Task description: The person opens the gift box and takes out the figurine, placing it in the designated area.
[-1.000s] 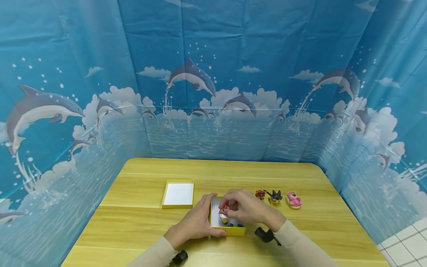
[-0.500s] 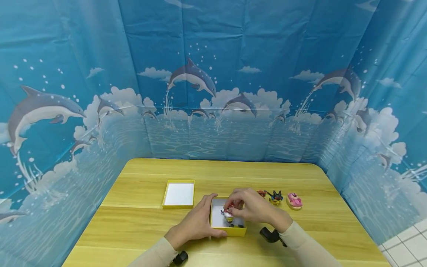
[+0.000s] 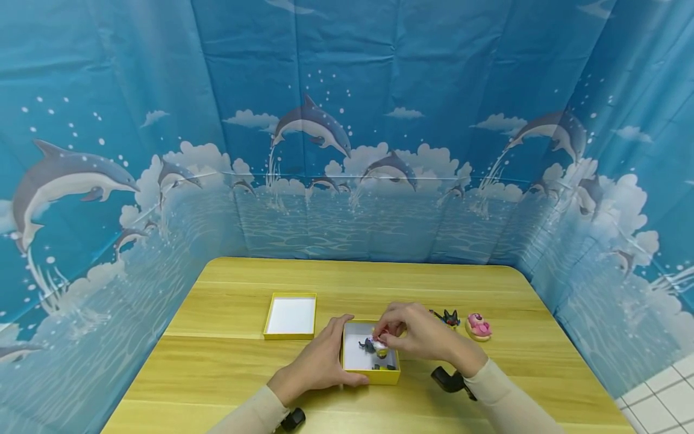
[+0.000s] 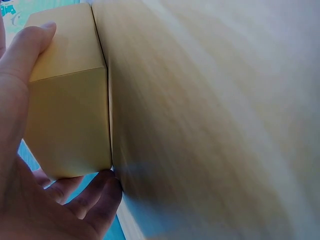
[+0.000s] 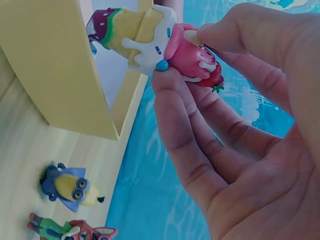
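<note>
My left hand (image 3: 324, 355) grips the left side of a yellow box (image 3: 379, 377) with a white inside, its thumb on the near wall and fingers reaching along the far side. In the left wrist view that hand spans a corner of the box (image 4: 70, 120). My right hand (image 3: 420, 337) pinches a toy figurine (image 3: 381, 348) by its top, over the box's right half. The right wrist view shows this figurine (image 5: 150, 42) as a pink character with a strawberry on a cream-dripped cone. A dark figurine (image 3: 367, 345) and another black and yellow piece (image 3: 384, 366) lie inside the box.
A shallow yellow lid (image 3: 291, 315) lies white side up to the left. Right of the box stand a black-eared figurine (image 3: 450, 318) and a pink bear figurine (image 3: 478, 327). The right wrist view adds a goggled yellow figurine (image 5: 70, 185) and a red fox-like one (image 5: 82, 231).
My right hand has moved rightward with the pink figurine, bringing the dark figurine inside the box into view. It now covers the red figurine on the table. My left hand has stayed on the box.
</note>
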`<state>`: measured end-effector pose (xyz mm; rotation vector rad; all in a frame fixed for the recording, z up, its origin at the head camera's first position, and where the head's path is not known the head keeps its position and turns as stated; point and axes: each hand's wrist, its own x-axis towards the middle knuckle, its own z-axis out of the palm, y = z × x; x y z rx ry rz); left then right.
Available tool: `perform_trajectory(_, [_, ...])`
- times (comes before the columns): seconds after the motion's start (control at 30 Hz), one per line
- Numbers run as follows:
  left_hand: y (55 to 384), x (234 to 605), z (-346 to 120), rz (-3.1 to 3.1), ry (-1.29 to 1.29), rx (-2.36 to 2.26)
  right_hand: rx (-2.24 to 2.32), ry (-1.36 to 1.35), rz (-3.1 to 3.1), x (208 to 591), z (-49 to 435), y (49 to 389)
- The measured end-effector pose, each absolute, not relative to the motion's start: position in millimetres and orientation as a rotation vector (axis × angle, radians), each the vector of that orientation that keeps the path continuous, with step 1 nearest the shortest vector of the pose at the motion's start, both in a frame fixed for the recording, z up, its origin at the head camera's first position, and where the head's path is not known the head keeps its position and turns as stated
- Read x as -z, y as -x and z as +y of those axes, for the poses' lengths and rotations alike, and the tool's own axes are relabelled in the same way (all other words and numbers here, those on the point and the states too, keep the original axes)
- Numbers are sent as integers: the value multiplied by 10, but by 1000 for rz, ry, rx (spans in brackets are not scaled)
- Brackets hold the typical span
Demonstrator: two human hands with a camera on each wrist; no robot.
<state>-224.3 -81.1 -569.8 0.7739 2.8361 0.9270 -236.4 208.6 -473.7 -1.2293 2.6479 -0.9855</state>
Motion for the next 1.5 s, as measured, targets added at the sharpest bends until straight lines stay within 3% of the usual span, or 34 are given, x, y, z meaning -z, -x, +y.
perform_trajectory(1.5, [2253,5712,-812,2815,-766,-935,951,1106,2784,4618,2407,2321])
